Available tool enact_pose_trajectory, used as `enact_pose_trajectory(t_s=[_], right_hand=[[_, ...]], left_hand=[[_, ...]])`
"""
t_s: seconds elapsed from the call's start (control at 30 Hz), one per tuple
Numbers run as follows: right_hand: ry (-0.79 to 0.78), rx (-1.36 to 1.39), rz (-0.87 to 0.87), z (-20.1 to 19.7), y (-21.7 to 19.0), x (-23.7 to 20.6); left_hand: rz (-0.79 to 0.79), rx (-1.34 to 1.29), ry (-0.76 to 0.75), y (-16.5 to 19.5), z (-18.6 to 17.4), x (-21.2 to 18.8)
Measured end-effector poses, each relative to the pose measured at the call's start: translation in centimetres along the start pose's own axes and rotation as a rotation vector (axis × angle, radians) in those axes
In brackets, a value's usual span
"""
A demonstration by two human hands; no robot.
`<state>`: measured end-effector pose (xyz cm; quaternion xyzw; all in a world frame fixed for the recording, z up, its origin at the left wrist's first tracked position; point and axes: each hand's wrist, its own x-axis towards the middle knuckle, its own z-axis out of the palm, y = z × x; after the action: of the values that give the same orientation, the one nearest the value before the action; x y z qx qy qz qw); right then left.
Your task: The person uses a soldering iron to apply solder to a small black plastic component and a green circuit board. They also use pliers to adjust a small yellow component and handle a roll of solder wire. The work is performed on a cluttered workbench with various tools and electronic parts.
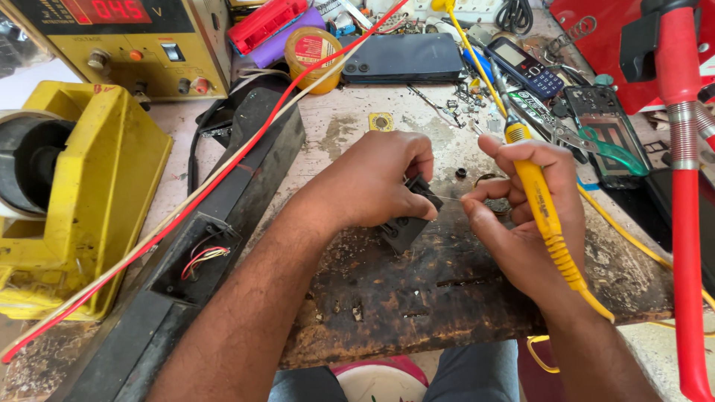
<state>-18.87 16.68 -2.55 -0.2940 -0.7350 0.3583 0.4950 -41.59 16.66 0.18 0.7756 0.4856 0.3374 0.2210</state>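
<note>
Head view of a cluttered repair bench. The left hand (372, 179) was curled around a small black part (408, 223), its fingers pressed onto the part's upper edge while the lower end rested on the dark, scorched patch of the wooden bench (417, 290). The right hand (521, 216) lay just beside it, to the right; thumb and forefinger were pinched together on a thin wire (447, 197) that ran across to the black part, and the other fingers were closed around a yellow soldering iron (540, 201), whose ribbed handle passed down across the palm and whose yellow cord (633, 242) trailed off over the bench edge. Whether the wire touched the part could not be told — the fingers hid the joint. Left of the hands lay a long black case (223, 223), open at its near end, with coloured leads showing inside; a red cable (246, 149) and a pale one crossed over it diagonally. Farther left stood a yellow machine (97, 186), and behind it a yellow power supply (141, 45) with a red lit display. At the back of the bench lay a dark smartphone (406, 58), a small keypad phone (525, 68) and a round yellow tin (313, 52); green-handled pliers (603, 149) rested near the right hand, and a red stand (685, 223) rose at the right edge.
</note>
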Motion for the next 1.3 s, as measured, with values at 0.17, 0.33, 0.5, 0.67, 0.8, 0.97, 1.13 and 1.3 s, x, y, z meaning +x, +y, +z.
enact_pose_trajectory(t_s=[0.17,0.33,0.5,0.67,0.8,0.97,1.13,1.3], right_hand=[[-0.055,-0.009,0.022,-0.2,0.1,-0.1],[-0.051,-0.221,0.064,-0.2,0.0,0.1],[0.032,-0.225,-0.039,-0.2,-0.4,-1.0],[0.039,-0.102,-0.059,0.2,-0.1,-2.0],[0.033,-0.048,-0.116,-0.1,0.3,-1.3],[-0.006,0.006,-0.101,-0.6,-0.1,-1.2],[0.001,-0.025,-0.124,-0.6,-0.2,-1.3],[0.078,-0.073,-0.082,-1.0,0.0,-1.6]], left_hand=[[-0.163,0.061,-0.1,-0.1,0.5,0.0],[-0.114,0.126,-0.135,-0.3,0.9,0.0],[-0.145,0.118,-0.148,-0.5,0.8,0.1],[-0.137,0.023,-0.088,-0.1,0.4,0.2],[0.015,-0.087,-0.033,0.3,0.0,0.1],[0.037,-0.231,-0.068,0.6,-0.1,0.2],[0.004,-0.209,-0.057,0.8,-0.1,0.2],[-0.031,-0.192,-0.076,1.0,-0.3,0.2]])
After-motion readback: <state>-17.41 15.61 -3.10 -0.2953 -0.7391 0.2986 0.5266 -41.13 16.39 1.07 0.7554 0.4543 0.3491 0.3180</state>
